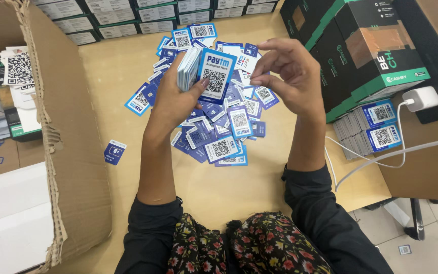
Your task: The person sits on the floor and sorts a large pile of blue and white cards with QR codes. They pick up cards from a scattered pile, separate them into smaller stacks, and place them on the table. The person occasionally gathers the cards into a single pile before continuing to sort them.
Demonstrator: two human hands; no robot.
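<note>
Nearest the wearer, two dark-sleeved forearms are rising over the pale wooden table (259,187). The left hand (174,99) is clamping a thick stack of blue-and-white square code cards (201,71), thumb pressing the front card; the right hand (290,76) is hovering beside it, fingers loosely curled and holding nothing. Beneath, a loose heap of matching cards (219,134) is spreading out. Farther off, dark green-edged boxes (361,56) are standing. The tall stack is likely to fan and spill if the thumb's pressure is easing
</note>
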